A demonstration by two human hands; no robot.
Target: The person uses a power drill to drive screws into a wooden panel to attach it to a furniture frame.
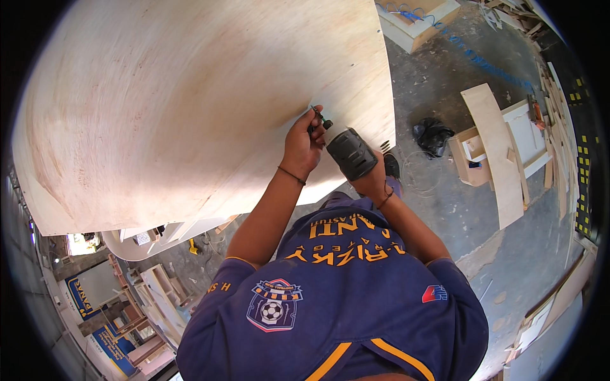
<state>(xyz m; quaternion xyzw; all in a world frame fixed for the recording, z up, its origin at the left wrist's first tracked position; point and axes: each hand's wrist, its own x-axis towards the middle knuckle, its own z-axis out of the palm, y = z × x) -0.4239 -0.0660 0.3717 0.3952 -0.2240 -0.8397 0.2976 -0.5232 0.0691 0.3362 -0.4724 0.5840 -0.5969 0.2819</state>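
Note:
My right hand (372,179) is wrapped around the grip of a black cordless drill (351,154), whose broad base faces me. The drill's nose points up and left, against or close to a large pale plywood panel (190,108). By the tip, my left hand (304,145) is closed, its fingers pinched together near the panel's surface. A small dark and greenish piece (326,122) shows beside those fingertips. What exactly the left fingers hold is too small to tell, and the drill's bit is mostly hidden.
On the floor to the right are a black plastic bag (433,136), a wooden drawer box (470,159) and a long board (495,155). A blue coiled hose (483,62) runs behind them. Timber pieces (159,292) are stacked at lower left, near a yellow tool (193,246).

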